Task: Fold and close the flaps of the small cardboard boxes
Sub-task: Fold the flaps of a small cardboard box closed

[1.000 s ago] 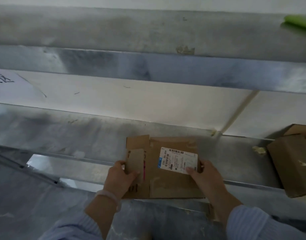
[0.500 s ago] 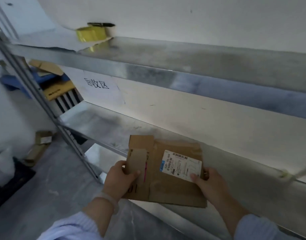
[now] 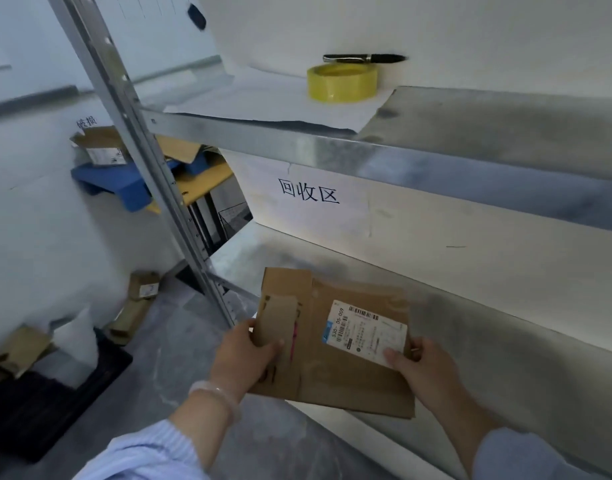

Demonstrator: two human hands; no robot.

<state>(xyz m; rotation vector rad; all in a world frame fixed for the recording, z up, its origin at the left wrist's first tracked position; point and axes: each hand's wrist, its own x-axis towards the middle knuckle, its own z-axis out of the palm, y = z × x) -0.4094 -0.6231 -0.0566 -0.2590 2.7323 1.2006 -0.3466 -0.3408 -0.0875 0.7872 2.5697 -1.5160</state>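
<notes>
soft, cool, even indoor light, with no hard shadows. the white wall (image 3: 436, 29) behind the shelving is the brightest area. the front edge of the upper shelf (image 3: 471, 133) carries a dull, patchy sheen, and the lower shelf (image 3: 505, 341) looks smudged grey. the dark tray (image 3: 38, 410) at lower left is murky. wide-angle bending tilts the upright post (image 3: 152, 188) and curves lines near the edges. the floor boxes (image 3: 135, 306) at the left are smeared with blur. the label (image 3: 365, 332) on the cardboard box (image 3: 332, 375) is sharp enough to read, while the right hand (image 3: 426, 368) is slightly soft.
</notes>
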